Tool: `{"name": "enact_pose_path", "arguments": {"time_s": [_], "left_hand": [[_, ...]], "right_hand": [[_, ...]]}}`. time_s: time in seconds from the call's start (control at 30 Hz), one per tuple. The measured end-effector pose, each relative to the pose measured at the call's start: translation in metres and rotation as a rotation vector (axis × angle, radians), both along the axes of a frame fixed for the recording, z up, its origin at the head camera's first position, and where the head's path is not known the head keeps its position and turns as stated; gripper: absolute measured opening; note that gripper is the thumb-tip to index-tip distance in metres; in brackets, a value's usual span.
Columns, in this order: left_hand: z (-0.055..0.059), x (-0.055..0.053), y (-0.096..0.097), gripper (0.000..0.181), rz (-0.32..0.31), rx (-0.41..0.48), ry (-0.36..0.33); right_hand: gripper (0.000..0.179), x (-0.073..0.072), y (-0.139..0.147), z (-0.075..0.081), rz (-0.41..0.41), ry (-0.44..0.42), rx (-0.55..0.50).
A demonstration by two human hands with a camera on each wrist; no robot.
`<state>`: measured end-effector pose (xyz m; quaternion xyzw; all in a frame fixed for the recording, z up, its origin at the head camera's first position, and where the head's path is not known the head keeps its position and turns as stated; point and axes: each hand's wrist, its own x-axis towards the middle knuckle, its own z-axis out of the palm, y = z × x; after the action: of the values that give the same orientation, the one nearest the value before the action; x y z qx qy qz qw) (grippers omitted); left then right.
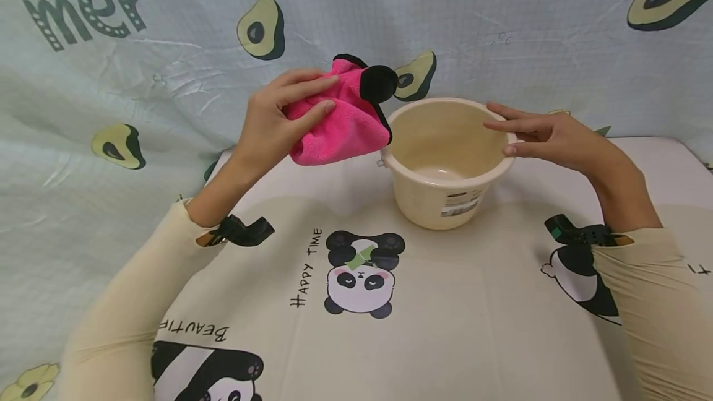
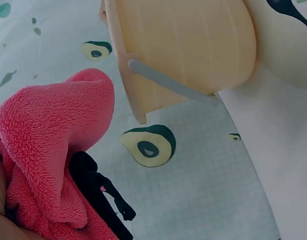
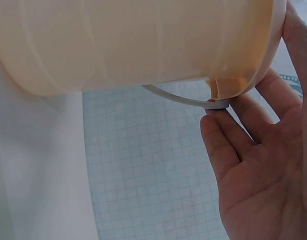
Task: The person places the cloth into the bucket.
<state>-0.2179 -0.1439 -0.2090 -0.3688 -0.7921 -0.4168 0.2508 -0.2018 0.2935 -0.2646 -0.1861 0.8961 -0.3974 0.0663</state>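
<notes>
A cream plastic bucket (image 1: 453, 203) stands upright on the table, its open top showing the inside in the head view. My left hand (image 1: 284, 113) holds a fuzzy pink cloth (image 1: 345, 132) with black trim and a round black piece, up beside the bucket's left rim. The same pink cloth (image 2: 53, 130) hangs in folds in the left wrist view, with a thin black strip sticking out. My right hand (image 1: 548, 135) grips the bucket's right rim. In the right wrist view, fingers (image 3: 233, 132) lie by the rim and the grey handle (image 3: 178, 98), which hangs down.
A light table cover (image 1: 434, 314) with printed pandas lies under the bucket. Behind it hangs a pale curtain (image 1: 189, 73) with avocado prints, close to the table's back edge. A black strap mount (image 1: 245, 231) sits on the left wrist, and another (image 1: 579, 232) on the right.
</notes>
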Motion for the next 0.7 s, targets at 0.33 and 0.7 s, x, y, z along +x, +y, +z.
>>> {"name": "enact_pose_path", "arguments": {"time_s": [0.33,0.7], "left_hand": [[0.020,-0.003,0.027,0.034,-0.092,-0.020,0.010],[0.022,-0.009,0.045,0.033,-0.138,-0.049,-0.024]], "right_hand": [[0.052,-0.001,-0.001,0.000,0.003,0.002,0.020],[0.053,-0.002,0.000,0.000,0.002,0.006,0.030]]}}
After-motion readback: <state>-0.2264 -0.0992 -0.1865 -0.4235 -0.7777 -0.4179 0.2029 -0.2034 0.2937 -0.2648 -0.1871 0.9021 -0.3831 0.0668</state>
